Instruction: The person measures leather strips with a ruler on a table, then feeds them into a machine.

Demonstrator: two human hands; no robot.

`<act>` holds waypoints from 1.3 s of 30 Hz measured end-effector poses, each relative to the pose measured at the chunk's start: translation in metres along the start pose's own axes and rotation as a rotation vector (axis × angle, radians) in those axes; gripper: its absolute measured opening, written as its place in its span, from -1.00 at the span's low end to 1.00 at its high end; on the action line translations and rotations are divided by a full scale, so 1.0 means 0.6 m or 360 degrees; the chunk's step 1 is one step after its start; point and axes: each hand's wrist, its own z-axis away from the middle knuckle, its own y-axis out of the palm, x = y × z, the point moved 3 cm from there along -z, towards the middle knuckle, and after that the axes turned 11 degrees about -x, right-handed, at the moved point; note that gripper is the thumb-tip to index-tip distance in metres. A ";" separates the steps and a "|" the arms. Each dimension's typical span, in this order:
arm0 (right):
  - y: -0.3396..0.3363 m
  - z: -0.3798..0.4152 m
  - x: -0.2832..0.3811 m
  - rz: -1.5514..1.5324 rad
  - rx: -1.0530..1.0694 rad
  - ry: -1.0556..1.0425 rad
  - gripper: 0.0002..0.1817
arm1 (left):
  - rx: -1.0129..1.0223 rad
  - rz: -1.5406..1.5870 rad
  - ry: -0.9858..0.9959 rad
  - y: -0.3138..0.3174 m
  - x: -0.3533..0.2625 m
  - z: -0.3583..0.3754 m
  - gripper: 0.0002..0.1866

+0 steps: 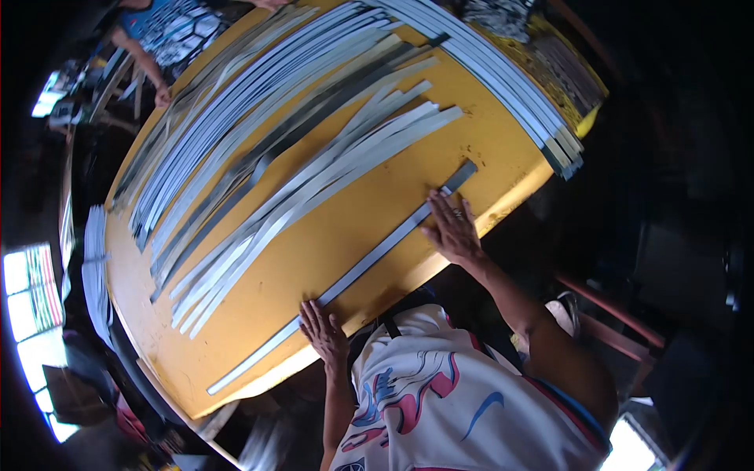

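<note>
through the head camera, i look down on a yellow counter [503,141] with rounded edges. a single long, narrow strip [377,251] lies diagonally near the wearer's side of it, from lower left to upper right; it is pale with a dark edge, and its upper right end is dark grey. the left hand [323,334] is open and flat, its fingers resting on the lower half of the strip. the right hand [454,228] is also open, palm down, fingers laid over the strip near its dark end. i see neither hand gripping anything.

beyond the strip, i see a loose fan of white strips [314,184], then closely packed rows of grey and white strips [236,110] farther back. a bundle of pale strips [510,90] runs along the upper right edge, its ends reaching past the counter. at upper left, another person in a blue patterned top [173,31] rests a hand [162,96] near the edge.
</note>
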 end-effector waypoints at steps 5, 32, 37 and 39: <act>0.017 -0.030 -0.012 -0.0170 -0.0240 -0.0101 -0.30 | -0.0134 -0.0094 -0.0537 -0.036 0.130 0.027 -0.30; 0.028 -0.051 0.206 -0.0132 0.0083 0.0230 -0.27 | -0.0697 -0.0409 -0.1458 -0.166 0.835 0.089 -0.04; 0.085 0.047 0.311 -0.0085 0.0408 -0.0120 -0.15 | -0.0875 -0.0298 -0.1391 -0.176 0.825 0.090 -0.04; 0.100 0.052 0.305 -0.0176 0.0290 -0.0048 -0.17 | -0.0795 -0.0327 -0.1400 -0.176 0.827 0.089 -0.06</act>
